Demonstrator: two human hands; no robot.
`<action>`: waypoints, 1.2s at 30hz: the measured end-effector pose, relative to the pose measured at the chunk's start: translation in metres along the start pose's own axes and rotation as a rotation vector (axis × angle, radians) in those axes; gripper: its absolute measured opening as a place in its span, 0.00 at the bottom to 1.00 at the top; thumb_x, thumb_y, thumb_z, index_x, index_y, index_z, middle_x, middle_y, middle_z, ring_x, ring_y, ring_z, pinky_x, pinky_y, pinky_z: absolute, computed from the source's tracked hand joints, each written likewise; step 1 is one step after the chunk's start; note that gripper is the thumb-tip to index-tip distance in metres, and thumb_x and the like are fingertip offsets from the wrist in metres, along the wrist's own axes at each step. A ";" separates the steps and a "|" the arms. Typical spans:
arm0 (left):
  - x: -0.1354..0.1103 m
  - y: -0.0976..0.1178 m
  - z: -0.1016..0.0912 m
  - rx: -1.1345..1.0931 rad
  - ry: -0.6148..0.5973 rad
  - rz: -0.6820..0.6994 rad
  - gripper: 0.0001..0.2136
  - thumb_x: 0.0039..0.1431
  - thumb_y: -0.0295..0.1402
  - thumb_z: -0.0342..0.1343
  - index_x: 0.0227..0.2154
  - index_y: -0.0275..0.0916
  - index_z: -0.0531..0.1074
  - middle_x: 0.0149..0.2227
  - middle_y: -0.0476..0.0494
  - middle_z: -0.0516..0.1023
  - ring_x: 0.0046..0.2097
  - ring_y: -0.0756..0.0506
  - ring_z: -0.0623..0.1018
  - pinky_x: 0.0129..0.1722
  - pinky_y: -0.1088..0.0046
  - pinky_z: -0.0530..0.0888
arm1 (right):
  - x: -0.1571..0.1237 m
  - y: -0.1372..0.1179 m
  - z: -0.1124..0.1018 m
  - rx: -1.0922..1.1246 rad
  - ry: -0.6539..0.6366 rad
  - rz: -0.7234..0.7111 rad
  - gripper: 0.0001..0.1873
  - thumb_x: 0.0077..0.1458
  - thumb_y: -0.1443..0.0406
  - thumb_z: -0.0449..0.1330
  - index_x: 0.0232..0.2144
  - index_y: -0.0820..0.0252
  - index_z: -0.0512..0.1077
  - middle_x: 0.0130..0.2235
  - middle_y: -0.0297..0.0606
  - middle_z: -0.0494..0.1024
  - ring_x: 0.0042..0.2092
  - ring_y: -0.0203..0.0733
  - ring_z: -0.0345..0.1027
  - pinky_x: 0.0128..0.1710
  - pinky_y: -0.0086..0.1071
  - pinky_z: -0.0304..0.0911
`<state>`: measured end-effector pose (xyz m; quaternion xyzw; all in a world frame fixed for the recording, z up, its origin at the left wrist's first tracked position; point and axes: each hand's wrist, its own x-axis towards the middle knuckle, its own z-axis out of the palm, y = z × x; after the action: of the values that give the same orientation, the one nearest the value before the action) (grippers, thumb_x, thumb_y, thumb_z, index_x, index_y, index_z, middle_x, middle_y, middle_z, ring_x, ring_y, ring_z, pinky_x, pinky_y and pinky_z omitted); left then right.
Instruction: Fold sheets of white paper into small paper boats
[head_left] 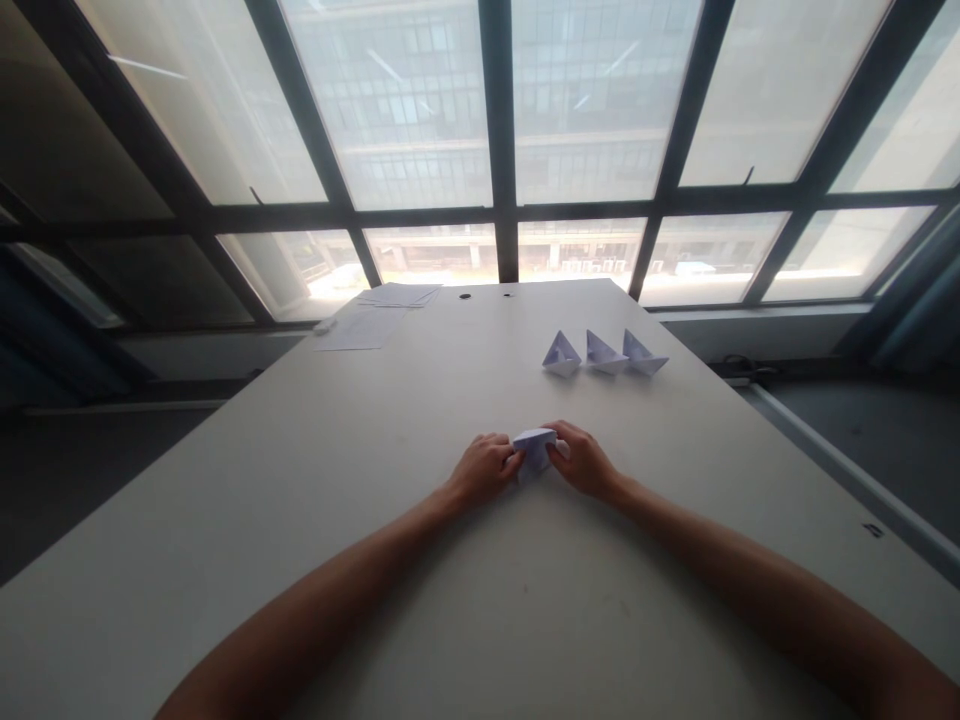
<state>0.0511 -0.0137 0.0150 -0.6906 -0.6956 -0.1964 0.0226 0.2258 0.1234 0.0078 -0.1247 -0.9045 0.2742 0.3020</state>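
Note:
A small folded piece of white paper (535,452) is held just above the middle of the table, between my two hands. My left hand (487,467) pinches its left side, with the thumb on the near face. On the opposite side my right hand (583,460) grips the edge between thumb and fingers. Both hands are closed on the paper, and part of its lower edge is hidden. Beyond my right hand three folded paper boats stand in a row: a left one (562,354), a middle one (604,353) and a right one (643,354).
Flat sheets of paper (360,328) lie at the far left of the white table (300,480). Two small dark holes, one a round grommet (465,296), sit near the far edge. Large framed windows (420,110) rise behind the table. A small dark mark (873,530) is at the right edge.

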 end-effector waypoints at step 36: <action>0.001 -0.011 0.008 -0.291 0.082 0.025 0.30 0.54 0.39 0.65 0.59 0.45 0.64 0.54 0.41 0.75 0.53 0.39 0.75 0.55 0.60 0.69 | -0.002 0.012 0.007 -0.094 -0.100 -0.071 0.37 0.55 0.63 0.65 0.64 0.58 0.59 0.56 0.50 0.71 0.56 0.53 0.65 0.57 0.47 0.59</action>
<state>0.0425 -0.0104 0.0055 -0.6866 -0.6497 -0.3229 -0.0468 0.2240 0.1298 -0.0047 -0.0929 -0.9342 0.2264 0.2596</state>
